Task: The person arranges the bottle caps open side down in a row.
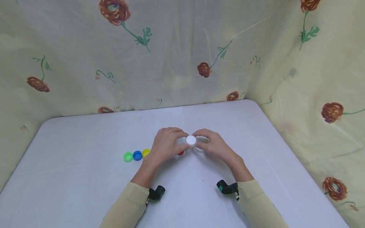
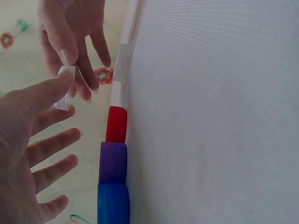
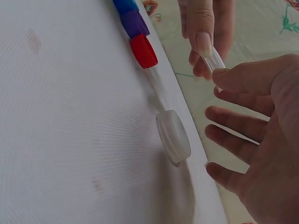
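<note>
Raised above the table, a white bottle cap [image 1: 190, 140] is pinched from both sides, facing up in the head view. My left hand [image 1: 166, 143] grips its left edge with thumb and forefinger; the left wrist view shows the other fingers spread. On the opposite edge, my right hand [image 1: 214, 145] pinches with thumb and forefinger, its remaining fingers extended apart. A translucent cap [image 3: 174, 136] rests on the table below the right hand. Close under the left hand is a red cap [image 1: 181, 153], mostly covered in the head view, with a purple cap [image 2: 113, 162] beside it.
Farther left in the row lie a yellow cap [image 1: 146, 153], a blue cap [image 1: 137, 155] and a green cap [image 1: 128, 156]. A white cloth covers the table [image 1: 85, 183]. Flower-printed curtains [image 1: 171, 63] hang behind it and along the right side.
</note>
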Demonstrator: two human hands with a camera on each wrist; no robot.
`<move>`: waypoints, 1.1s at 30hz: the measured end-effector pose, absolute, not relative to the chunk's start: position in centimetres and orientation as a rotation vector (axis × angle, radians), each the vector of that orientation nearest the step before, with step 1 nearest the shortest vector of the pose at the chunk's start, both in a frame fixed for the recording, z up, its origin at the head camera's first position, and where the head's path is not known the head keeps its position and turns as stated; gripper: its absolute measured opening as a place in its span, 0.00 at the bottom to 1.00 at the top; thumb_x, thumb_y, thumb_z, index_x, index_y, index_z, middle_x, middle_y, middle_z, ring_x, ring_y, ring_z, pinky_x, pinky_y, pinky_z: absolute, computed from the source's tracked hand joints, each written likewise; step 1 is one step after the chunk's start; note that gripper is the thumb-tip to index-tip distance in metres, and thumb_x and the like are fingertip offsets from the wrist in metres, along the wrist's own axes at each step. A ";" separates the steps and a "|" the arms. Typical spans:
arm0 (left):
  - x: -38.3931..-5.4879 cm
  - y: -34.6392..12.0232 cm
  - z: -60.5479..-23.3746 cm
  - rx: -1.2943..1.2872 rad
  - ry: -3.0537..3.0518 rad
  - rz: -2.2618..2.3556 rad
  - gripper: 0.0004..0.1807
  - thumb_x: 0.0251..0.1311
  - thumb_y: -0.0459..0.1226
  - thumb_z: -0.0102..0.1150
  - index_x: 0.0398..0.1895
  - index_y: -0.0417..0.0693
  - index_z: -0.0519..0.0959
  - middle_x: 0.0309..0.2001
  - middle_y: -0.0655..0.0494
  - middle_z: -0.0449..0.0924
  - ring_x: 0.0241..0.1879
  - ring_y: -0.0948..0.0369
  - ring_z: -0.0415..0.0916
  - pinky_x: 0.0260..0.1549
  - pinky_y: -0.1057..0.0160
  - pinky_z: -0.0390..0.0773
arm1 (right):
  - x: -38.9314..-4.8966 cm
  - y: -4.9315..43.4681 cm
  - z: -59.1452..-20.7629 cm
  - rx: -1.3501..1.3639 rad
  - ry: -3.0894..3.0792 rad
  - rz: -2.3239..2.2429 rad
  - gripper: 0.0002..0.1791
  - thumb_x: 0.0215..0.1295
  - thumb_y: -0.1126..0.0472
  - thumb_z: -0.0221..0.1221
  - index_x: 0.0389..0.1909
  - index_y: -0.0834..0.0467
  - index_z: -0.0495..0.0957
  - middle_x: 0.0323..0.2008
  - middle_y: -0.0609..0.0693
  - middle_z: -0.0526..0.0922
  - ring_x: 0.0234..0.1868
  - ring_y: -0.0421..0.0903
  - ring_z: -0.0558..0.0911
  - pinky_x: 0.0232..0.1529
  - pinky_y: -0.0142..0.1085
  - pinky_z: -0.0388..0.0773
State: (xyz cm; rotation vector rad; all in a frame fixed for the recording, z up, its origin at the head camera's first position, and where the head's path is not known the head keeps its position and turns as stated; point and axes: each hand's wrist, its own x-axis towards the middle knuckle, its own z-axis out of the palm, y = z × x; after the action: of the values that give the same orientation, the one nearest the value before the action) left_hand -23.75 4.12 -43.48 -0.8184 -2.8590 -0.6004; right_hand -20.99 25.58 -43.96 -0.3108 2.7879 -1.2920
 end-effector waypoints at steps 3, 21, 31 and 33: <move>-23.8 4.1 -43.6 -0.825 -2.863 -0.591 0.23 0.57 0.61 0.64 0.54 0.67 0.84 0.54 0.65 0.84 0.62 0.60 0.75 0.68 0.47 0.66 | -21.1 25.6 -44.1 -0.341 2.816 -1.296 0.17 0.63 0.57 0.65 0.53 0.50 0.81 0.59 0.50 0.81 0.68 0.54 0.73 0.70 0.58 0.65; -23.7 4.4 -44.0 -0.878 -2.924 -0.515 0.22 0.59 0.57 0.65 0.54 0.64 0.84 0.54 0.62 0.85 0.60 0.58 0.77 0.63 0.47 0.71 | -21.1 25.3 -44.9 -0.419 2.859 -1.167 0.15 0.63 0.61 0.65 0.51 0.55 0.82 0.56 0.53 0.83 0.65 0.55 0.75 0.69 0.56 0.67; -23.5 4.7 -44.2 -0.834 -2.983 -0.444 0.23 0.57 0.57 0.67 0.54 0.65 0.84 0.56 0.61 0.83 0.60 0.57 0.75 0.64 0.46 0.69 | -21.2 25.1 -45.4 -0.424 2.862 -1.134 0.14 0.62 0.63 0.64 0.49 0.54 0.82 0.56 0.52 0.83 0.65 0.55 0.75 0.69 0.56 0.66; -23.4 4.7 -44.2 -0.824 -3.000 -0.422 0.23 0.56 0.57 0.67 0.55 0.64 0.84 0.57 0.61 0.83 0.62 0.56 0.74 0.65 0.46 0.68 | -21.2 25.0 -45.5 -0.427 2.865 -1.123 0.14 0.61 0.63 0.64 0.49 0.54 0.82 0.56 0.52 0.83 0.65 0.55 0.75 0.70 0.56 0.65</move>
State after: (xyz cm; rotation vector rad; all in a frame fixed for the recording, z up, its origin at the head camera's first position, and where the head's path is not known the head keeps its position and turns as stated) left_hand -23.42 4.71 -44.21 -0.8241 -3.0003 -0.4216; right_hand -21.23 25.03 -45.45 -0.4271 2.8645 -1.1233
